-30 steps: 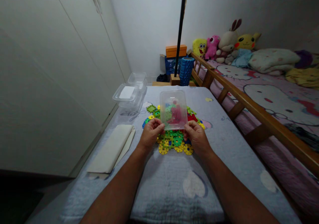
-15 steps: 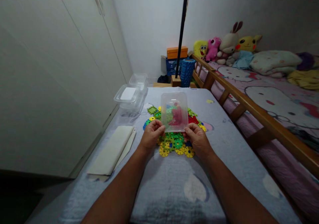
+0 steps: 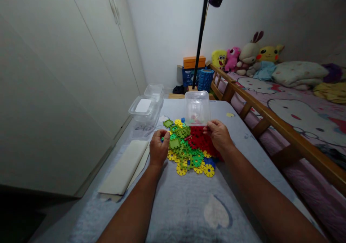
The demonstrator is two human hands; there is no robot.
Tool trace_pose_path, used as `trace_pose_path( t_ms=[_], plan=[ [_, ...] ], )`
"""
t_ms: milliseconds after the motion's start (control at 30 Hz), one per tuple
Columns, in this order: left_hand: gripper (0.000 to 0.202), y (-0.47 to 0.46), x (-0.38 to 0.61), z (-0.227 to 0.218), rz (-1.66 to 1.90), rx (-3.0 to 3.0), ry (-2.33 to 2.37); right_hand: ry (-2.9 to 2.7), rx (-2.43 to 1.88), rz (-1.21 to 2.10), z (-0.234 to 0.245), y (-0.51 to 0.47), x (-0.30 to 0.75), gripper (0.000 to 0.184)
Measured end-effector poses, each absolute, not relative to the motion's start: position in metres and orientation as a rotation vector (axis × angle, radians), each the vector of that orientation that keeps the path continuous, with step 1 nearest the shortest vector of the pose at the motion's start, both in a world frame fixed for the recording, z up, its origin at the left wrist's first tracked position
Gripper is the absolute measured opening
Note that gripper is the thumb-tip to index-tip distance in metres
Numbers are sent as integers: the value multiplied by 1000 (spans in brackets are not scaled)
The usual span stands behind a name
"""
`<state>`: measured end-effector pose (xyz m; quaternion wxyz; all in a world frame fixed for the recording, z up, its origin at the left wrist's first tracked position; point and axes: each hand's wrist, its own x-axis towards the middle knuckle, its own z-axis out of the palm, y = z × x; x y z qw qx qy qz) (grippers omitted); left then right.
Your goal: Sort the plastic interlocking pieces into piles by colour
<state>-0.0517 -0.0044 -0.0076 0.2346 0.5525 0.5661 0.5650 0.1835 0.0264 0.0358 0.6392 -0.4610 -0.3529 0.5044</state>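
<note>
Two clear tubs (image 3: 146, 110) sit at the far left corner of the blue mattress (image 3: 183, 207). A folded white cloth (image 3: 125, 167) lies along its left edge. White closet doors (image 3: 67, 73) stand on the left. Past the far edge there is a black pole (image 3: 200, 37), an orange box (image 3: 194, 61) and a blue roller (image 3: 205, 79). A wooden rail (image 3: 270, 118) runs along the right edge. Behind it is a pink bed (image 3: 297, 109) with soft toys (image 3: 250, 52) and a pillow (image 3: 297, 72).
</note>
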Motion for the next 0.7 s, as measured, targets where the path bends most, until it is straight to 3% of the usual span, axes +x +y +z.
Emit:
trace_pose_path(
  t_ms=[233, 400, 700],
  plan=[
    [29, 11, -52, -24, 1335, 1750, 1782, -640, -1125, 1214, 48, 105, 131, 19],
    [35, 16, -51, -30, 1210, 1814, 1793, -534, -1212, 1272, 43, 144, 95, 19],
    [27, 16, -50, -31, 1174, 1821, 1802, -481, -1282, 1318, 27, 186, 64, 26]
  ],
)
